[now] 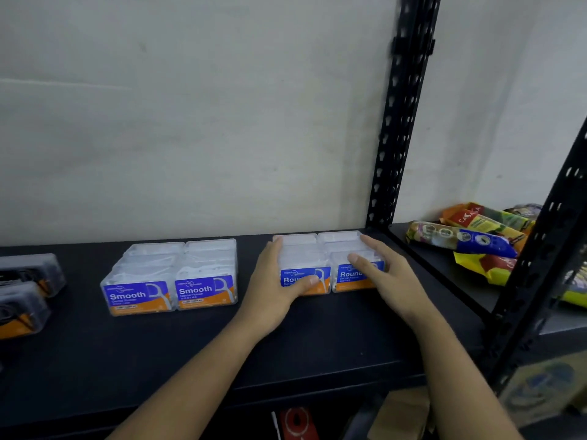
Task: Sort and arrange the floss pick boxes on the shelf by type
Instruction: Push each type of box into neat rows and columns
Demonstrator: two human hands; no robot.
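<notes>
One wide-angle camera, worn on the head, supplies the single view. It looks forward and down onto the shelf (95, 360) from its front edge and faces the wall (190, 122) behind. Range is close: both forearms (197, 369) enter at the bottom edge, with the left hand (276, 289) and right hand (386, 276) near frame centre. The upright (397, 138) stands at right.

The Smooth boxes (171, 277) and Round boxes (327, 265) are showing clear, glossy plastic shells with slick printed labels. The shelf (317, 344) is looking matt black and smooth, its perforated upright (400, 122) is showing dark painted metal, and the snack packets (460, 239) are gleaming like plastic film.
</notes>
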